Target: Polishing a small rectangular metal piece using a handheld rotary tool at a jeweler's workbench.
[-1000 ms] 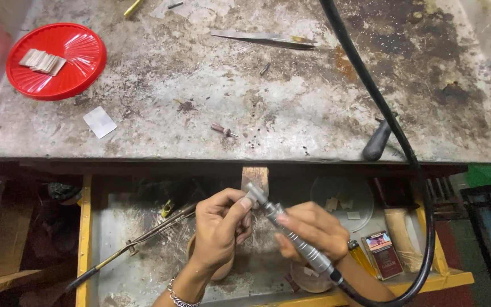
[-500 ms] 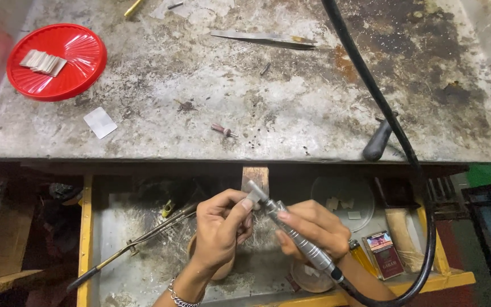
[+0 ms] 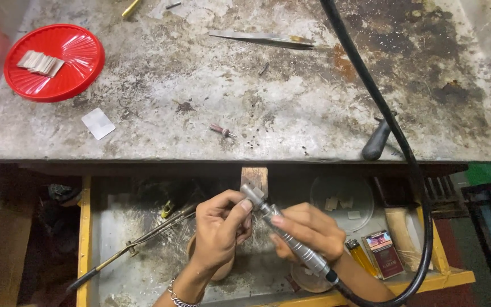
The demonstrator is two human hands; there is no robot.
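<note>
Right hand (image 3: 308,230) clenched around the ribbed metal handpiece (image 3: 288,239) of a flexible-shaft rotary tool, its chuck end pointing up-left toward the wooden bench pin (image 3: 254,176). Left hand (image 3: 220,230) pinches at that chuck end with thumb and fingertips; whether a small workpiece sits in its grip I cannot tell, it is hidden by the fingers. Both hands work over an open drawer (image 3: 115,227) with yellow-painted wooden edges and a dull, filing-dusted metal floor. In the drawer, left of the hands: a long thin brass torch (image 3: 137,244) lying diagonally, close to the left wrist. Right of the hands: a yellow lighter (image 3: 359,256) and a small red box (image 3: 385,253), just beside the right wrist; behind them a clear round lid (image 3: 342,196) holding small pale metal pieces. The thick black flexible shaft (image 3: 382,108) loops from the handpiece round the drawer's right corner and runs up across the desk (image 3: 200,85), bounding the right side. Desk surface: worn, stained and rust-spotted sheet metal with raised rims. Near its front edge a small mounted bur (image 3: 221,131), a black tool handle (image 3: 375,145) and a white square slip (image 3: 98,123). Farther back: long steel tweezers (image 3: 262,38) and, far left, a red plastic lid (image 3: 54,61) carrying a stack of small metal strips (image 3: 41,62). Centre of desk open.
</note>
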